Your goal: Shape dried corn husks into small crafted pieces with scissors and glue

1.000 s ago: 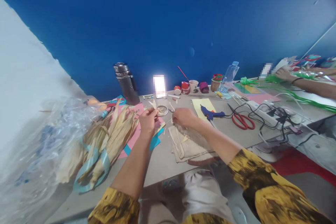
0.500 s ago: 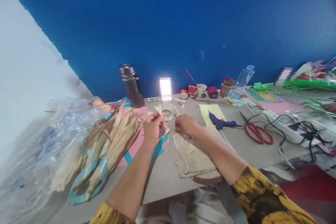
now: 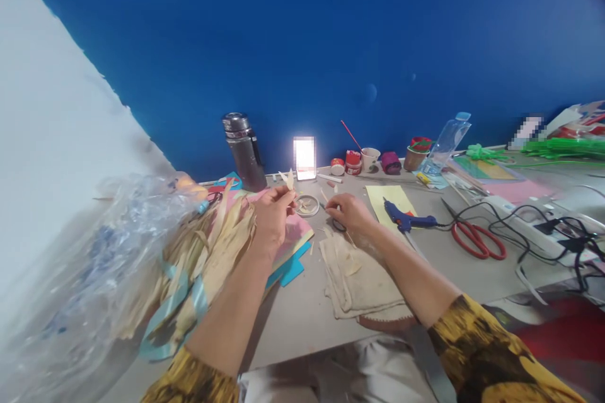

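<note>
My left hand (image 3: 275, 211) is closed in a pinch on a small pale piece of corn husk (image 3: 290, 181), which stands up above the fingertips. My right hand (image 3: 350, 214) is closed, with a dark finger loop and a short dark tip showing at its fingers; they look like small scissors (image 3: 338, 225), partly hidden. Between the hands lies a roll of tape (image 3: 308, 204) with husk scraps inside its ring. Left of my left forearm is a bundle of dried corn husks (image 3: 229, 233). Below my right hand lies a folded beige cloth (image 3: 357, 283) with a husk scrap on it.
A dark thermos (image 3: 244, 151) and a lit phone (image 3: 305, 157) stand near the blue wall. To the right lie a blue glue gun (image 3: 409, 219), red-handled scissors (image 3: 478, 240) and a power strip (image 3: 513, 217) with tangled cables. Clear plastic bags (image 3: 94, 264) fill the left side.
The view has shifted slightly, so the table things sit farther right. My right hand has moved a little away from my left, and the husk piece shows more upright.
</note>
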Available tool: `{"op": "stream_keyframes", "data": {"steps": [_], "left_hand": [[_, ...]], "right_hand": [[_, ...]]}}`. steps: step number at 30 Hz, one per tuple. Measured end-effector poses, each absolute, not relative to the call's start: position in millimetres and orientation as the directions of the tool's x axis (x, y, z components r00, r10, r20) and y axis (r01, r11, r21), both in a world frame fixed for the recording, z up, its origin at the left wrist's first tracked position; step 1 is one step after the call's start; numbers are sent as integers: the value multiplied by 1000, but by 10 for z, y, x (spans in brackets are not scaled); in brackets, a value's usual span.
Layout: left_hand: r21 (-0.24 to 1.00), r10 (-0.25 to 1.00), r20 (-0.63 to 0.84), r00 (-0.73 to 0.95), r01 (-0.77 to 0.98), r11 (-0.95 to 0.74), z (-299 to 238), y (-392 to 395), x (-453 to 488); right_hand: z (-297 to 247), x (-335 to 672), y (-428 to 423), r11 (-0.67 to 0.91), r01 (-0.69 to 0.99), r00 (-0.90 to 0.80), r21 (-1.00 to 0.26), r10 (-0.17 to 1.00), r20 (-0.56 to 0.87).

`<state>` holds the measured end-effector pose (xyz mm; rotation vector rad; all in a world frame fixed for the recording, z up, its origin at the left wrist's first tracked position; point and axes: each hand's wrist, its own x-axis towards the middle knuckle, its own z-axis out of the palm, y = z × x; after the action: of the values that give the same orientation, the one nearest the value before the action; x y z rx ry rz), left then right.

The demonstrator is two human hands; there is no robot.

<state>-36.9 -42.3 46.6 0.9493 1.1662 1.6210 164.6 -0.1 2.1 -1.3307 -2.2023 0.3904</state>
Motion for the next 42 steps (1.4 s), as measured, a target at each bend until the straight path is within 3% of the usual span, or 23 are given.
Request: {"op": "stream_keyframes", "data": {"steps": [4,7,11,14,31,37,42], "left_hand": [[975,904,136,-406,-107,-195,235,-351,-440],[977,906,19,-424,-183,-106,-10,-288,-465],[982,899,65,-434,-133,-136,-133,-225,-493],[983,893,82,-443,-111,-146,-92,-239,-497],[986,943,61,-328,-124,-107,-256,-217,-323],[977,944,30,-328,-188,-96,-362,-152,-344],[971,940,3,-341,-225,-85,-416,-117,-353]], "right_hand": [[9,1660,79,420,783,-314,-459,904,290],[66,1570,167,497,812,-432,-308,865,256],[162,1366,300,591,802,-583,-89,806,104],[162,1266,352,592,805,-591,-41,806,34],[3,1339,358,567,750,-558,-341,819,134],[89,1190,371,459,846,-465,-271,884,48],[93,1191,362,493,821,-505,-287,862,36]]}}
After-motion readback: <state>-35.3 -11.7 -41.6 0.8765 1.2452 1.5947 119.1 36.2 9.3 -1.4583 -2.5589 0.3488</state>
